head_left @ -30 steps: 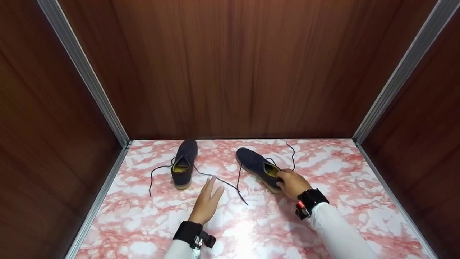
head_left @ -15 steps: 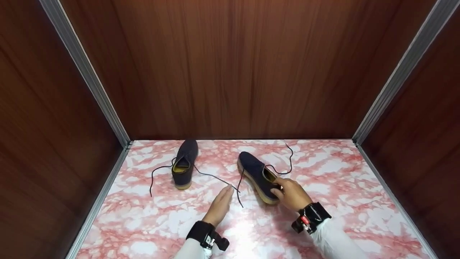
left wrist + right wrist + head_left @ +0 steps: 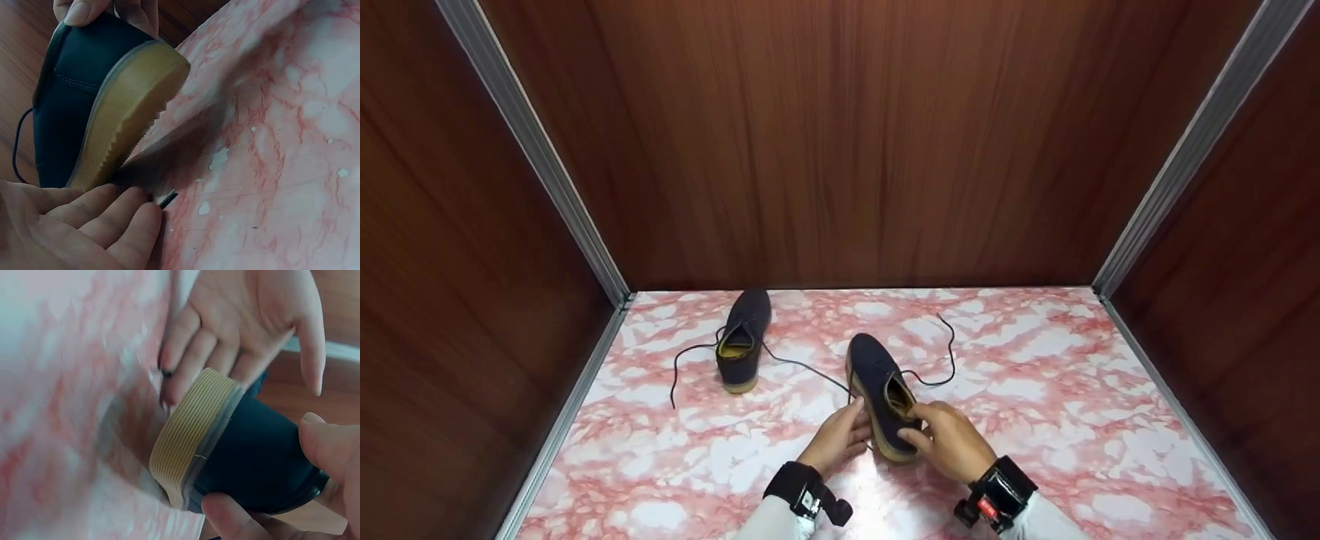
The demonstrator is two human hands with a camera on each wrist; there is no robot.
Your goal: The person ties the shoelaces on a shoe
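Observation:
A dark navy lace-up shoe [image 3: 874,364] with a tan ridged sole is in my right hand [image 3: 952,442], which pinches the heel collar, thumb outside and fingers inside the opening. In the left wrist view the heel end [image 3: 73,62] is raised off the surface, with a shadow beneath. My left hand [image 3: 834,441] is beside the shoe's left side, palm turned toward it and fingers extended along the sole; in the right wrist view the fingertips [image 3: 177,391] are by the sole edge. A matching shoe [image 3: 740,369] lies to the left, toe pointing away, its laces loose.
A loose lace [image 3: 951,360] trails right from the held shoe. The left shoe's laces spread both ways, one lace [image 3: 806,365] running toward my left hand. The red-and-white marbled surface [image 3: 1020,330] is enclosed by brown wood-grain panels [image 3: 847,150] with metal edge strips.
My right hand has drawn the shoe nearer and leftward, turning its toe to point more straight ahead. The left hand has moved right, up to the shoe's side.

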